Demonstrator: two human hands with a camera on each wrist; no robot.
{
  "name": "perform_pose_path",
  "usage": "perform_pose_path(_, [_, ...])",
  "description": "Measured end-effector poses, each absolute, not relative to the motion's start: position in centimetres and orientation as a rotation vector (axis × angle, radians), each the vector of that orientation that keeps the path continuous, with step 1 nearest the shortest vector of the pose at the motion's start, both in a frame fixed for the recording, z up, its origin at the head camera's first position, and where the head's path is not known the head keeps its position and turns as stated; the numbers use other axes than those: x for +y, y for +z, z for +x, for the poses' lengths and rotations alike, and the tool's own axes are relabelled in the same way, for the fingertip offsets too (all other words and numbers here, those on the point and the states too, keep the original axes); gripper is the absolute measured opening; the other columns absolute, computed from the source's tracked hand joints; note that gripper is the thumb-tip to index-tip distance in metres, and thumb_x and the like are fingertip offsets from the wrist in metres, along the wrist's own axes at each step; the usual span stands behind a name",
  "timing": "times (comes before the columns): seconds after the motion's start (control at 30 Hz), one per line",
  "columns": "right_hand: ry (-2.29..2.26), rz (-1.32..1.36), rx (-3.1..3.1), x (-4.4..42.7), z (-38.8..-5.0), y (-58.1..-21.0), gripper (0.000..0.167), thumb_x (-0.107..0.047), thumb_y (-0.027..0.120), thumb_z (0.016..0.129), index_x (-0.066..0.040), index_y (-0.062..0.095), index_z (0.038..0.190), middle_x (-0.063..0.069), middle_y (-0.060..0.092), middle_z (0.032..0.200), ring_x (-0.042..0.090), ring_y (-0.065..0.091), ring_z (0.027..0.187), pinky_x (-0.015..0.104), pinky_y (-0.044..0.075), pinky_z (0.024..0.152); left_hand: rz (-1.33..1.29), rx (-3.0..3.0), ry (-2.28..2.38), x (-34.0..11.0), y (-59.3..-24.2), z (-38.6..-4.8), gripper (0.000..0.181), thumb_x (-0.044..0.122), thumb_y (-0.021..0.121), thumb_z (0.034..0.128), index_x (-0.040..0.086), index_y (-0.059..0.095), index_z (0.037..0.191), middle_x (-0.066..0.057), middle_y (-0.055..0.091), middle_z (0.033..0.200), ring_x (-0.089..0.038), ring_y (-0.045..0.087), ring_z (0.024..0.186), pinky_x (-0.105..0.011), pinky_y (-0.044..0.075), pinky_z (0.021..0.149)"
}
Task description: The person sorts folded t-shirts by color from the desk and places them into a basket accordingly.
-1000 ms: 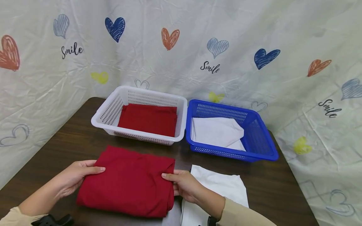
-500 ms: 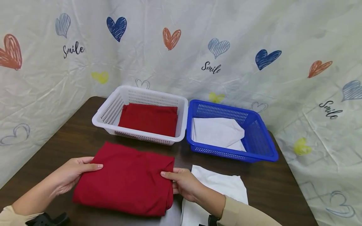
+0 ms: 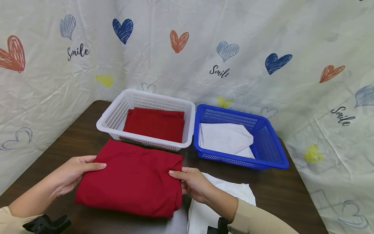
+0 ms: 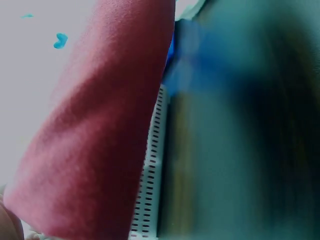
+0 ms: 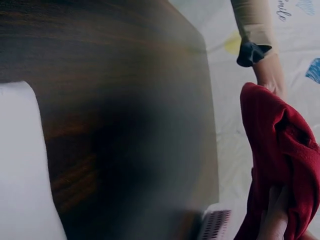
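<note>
A folded red cloth (image 3: 131,182) is held off the table between both hands. My left hand (image 3: 73,172) pinches its left edge, thumb on top and fingers beneath. At the right edge my right hand (image 3: 194,183) grips it the same way. In the right wrist view the red cloth (image 5: 280,150) hangs in thick folds over the fingers. Just beyond it stands a white basket (image 3: 103,125) with a folded red cloth (image 3: 155,124) inside. Seen from the left wrist, the red cloth (image 4: 95,130) covers most of the left side, in front of the white basket (image 4: 149,185).
Right of the white basket, a blue basket (image 3: 271,159) holds a folded white cloth (image 3: 225,138). Another white cloth (image 3: 233,191) lies on the dark wooden table (image 3: 280,201), partly behind the right forearm. A patterned white curtain (image 3: 187,78) encloses the back and sides.
Both hands have lifted the red cloth slightly and brought it toward the white basket. Its far edge now overlaps the basket's lower front in the head view.
</note>
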State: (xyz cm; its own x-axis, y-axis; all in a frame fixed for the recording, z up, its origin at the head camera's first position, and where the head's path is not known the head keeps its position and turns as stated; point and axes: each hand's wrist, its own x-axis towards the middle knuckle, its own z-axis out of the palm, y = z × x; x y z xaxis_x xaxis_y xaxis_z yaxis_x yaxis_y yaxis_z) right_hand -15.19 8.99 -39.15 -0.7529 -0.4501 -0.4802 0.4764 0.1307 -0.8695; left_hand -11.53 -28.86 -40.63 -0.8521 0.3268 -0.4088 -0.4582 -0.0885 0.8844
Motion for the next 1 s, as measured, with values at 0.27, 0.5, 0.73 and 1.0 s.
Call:
perform_pose_path(0.27, [-1.710,0.001,1.731,9.1,-15.9,-37.8,0.040,-0.027,0.065,0.096,0.000,0.063,0.125,0.000,0.077,0.092,0.012,0.076,0.078,0.031,0.062,0.078,-0.137,1.696,1.996,-28.9,-39.3,-12.2,0.021,0.018,0.055,0.1017,0.031,0.071,0.106,0.002,0.077,0.100,-0.021,0.076,0.089,-0.044,0.063,0.078])
perform_pose_path(0.5, [-1.707,-0.017,1.746,9.1,-16.5,-37.0,0.041,-0.027,0.064,0.096,0.001,0.062,0.127,-0.001,0.076,0.093,0.011,0.076,0.079,0.031,0.062,0.079,-0.176,1.741,1.987,-28.7,-38.1,-12.8,0.018,0.020,0.057,0.1006,0.031,0.071,0.104,0.002,0.077,0.097,-0.022,0.076,0.086,-0.044,0.063,0.077])
perform_pose_path(0.73, [-1.716,-0.031,1.742,9.2,-17.1,-36.5,0.042,-0.027,0.063,0.097,0.001,0.061,0.129,-0.001,0.077,0.094,0.011,0.076,0.079,0.031,0.062,0.079,-0.166,1.779,1.982,-28.7,-37.3,-13.2,0.017,0.019,0.058,0.1002,0.031,0.071,0.104,0.002,0.077,0.097,-0.021,0.076,0.086,-0.045,0.063,0.076])
perform_pose_path(1.0, [-1.714,-0.025,1.755,9.2,-18.0,-36.1,0.040,-0.027,0.062,0.097,-0.001,0.063,0.127,-0.004,0.076,0.091,0.009,0.075,0.078,0.029,0.062,0.080,-0.205,1.821,1.963,-28.4,-36.6,-13.9,0.014,0.022,0.060,0.0992,0.032,0.069,0.103,0.004,0.076,0.097,-0.020,0.075,0.087,-0.043,0.063,0.078])
